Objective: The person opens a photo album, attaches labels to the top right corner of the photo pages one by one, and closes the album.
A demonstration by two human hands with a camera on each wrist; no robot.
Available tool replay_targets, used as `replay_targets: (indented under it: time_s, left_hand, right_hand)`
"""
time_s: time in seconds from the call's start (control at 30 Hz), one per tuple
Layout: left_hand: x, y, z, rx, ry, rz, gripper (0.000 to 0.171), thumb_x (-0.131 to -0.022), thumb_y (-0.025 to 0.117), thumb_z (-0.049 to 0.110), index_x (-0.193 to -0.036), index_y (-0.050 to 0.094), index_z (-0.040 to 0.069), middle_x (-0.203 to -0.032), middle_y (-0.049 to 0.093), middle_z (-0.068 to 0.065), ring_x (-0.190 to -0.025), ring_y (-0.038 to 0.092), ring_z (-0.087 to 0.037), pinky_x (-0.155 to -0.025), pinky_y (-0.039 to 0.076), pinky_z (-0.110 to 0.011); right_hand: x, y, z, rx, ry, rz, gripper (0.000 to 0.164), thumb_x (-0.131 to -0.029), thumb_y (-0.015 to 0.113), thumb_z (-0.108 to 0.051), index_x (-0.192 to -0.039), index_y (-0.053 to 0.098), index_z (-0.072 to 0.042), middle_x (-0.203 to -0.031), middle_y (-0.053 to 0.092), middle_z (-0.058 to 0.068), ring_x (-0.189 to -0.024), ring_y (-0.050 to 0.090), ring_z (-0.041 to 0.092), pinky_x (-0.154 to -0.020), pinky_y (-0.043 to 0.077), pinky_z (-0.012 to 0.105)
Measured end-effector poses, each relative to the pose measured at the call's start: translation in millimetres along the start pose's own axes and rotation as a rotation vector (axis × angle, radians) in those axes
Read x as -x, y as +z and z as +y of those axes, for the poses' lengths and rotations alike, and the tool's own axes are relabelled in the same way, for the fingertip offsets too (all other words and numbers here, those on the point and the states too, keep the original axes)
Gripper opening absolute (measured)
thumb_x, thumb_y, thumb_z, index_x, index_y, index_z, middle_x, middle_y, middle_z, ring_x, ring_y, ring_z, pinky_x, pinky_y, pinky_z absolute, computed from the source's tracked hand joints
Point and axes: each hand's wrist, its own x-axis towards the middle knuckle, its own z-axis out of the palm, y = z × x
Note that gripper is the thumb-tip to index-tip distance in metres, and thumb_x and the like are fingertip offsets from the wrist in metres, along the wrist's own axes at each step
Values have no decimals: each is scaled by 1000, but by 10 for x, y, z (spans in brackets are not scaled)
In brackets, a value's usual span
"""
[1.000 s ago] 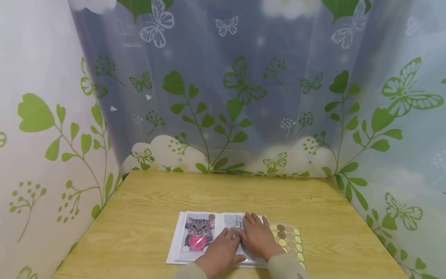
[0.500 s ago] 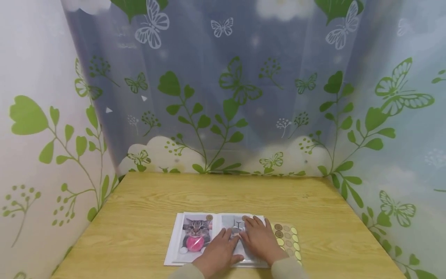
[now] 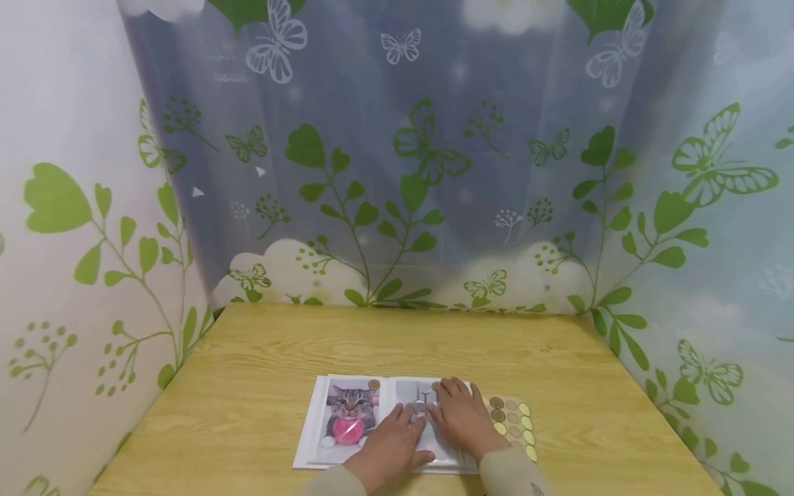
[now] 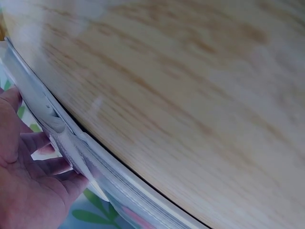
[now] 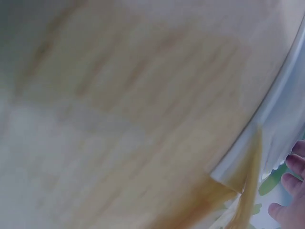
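An open photo album (image 3: 314,420) with clear page sleeves lies near the table's front edge. Its left page holds a cat picture (image 3: 351,403) with a pink ball and a round brown sticker (image 3: 373,384) in the corner. My left hand (image 3: 391,444) lies on the lower part of the grey right page, fingers extended. On that page's right side rests my right hand (image 3: 462,417), its fingertips right beside another brown sticker (image 3: 435,387). Both hands hide much of the page. In the left wrist view, the fingers (image 4: 76,183) touch the album's pages (image 4: 100,167).
A sheet of round yellow and brown stickers (image 3: 513,420) lies right of the album, partly behind my right forearm. The wooden table (image 3: 384,341) is enclosed by curtains (image 3: 397,207) printed with leaves and butterflies.
My right hand has shifted slightly to the right, and the brown sticker at the right page's top now shows beside its fingertips. The left hand stays in place on the page.
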Motion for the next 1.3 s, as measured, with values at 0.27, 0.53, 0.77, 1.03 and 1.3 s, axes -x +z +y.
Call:
replay_targets:
  time_s: [0.27,0.53,0.77,1.03,1.3]
  left_hand:
    - [-1,-10,8,21,-6,-6,68,-92,60,57,-138,58,8,-137,55,-19,-127,52,-37,-107,42,-38]
    - [-14,-13,2,7,-7,-17,67,-91,60,58,-137,59,9,-136,56,-18,-128,51,-35,-108,41,-37]
    - [-25,18,-3,9,-9,-14,65,-91,61,57,-134,61,9,-136,56,-18,-127,52,-35,-108,41,-36]
    - [-89,-52,5,60,-30,-50,66,-90,63,57,-134,60,8,-136,55,-20,-125,52,-38,-106,44,-40]
    - [-111,-51,1,83,-14,0,63,-86,69,55,-122,63,4,-119,60,-17,-113,57,-34,-97,50,-40]
  right_hand:
    - [-28,-11,-40,15,-20,-38,48,-103,47,-35,-136,56,-2,-141,52,17,-134,43,38,-110,27,64]
    - [-3,37,-14,19,-24,-10,51,-103,48,-36,-138,54,0,-141,52,17,-133,44,39,-110,28,64]
    - [51,35,6,-15,-5,20,48,-100,53,-30,-139,54,-2,-139,54,15,-130,47,38,-108,31,64]
    - [86,-53,74,-42,42,-9,43,-100,54,-26,-134,57,0,-139,54,20,-132,45,41,-109,29,65]
    - [152,-77,170,-50,89,-36,43,-99,54,-28,-130,59,1,-139,53,22,-132,44,43,-108,29,66]
